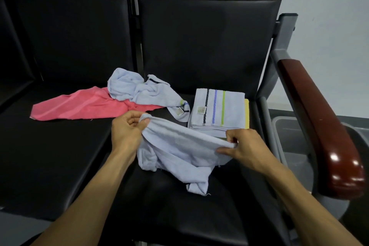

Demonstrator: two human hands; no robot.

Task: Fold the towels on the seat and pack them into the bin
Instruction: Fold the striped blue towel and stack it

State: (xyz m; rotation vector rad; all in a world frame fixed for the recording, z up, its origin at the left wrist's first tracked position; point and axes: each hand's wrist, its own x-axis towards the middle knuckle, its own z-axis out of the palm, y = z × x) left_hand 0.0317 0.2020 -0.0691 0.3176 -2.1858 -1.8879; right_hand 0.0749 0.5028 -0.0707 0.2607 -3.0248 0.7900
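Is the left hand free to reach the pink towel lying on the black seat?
Probably not right away: the left hand pinches the pale blue towel together with the right hand. The path to the pink towel looks unobstructed.

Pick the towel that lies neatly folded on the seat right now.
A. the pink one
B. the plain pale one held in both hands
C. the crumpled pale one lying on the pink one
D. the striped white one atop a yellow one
D: the striped white towel lies flat and squared on a yellow towel; the others are loose or crumpled.
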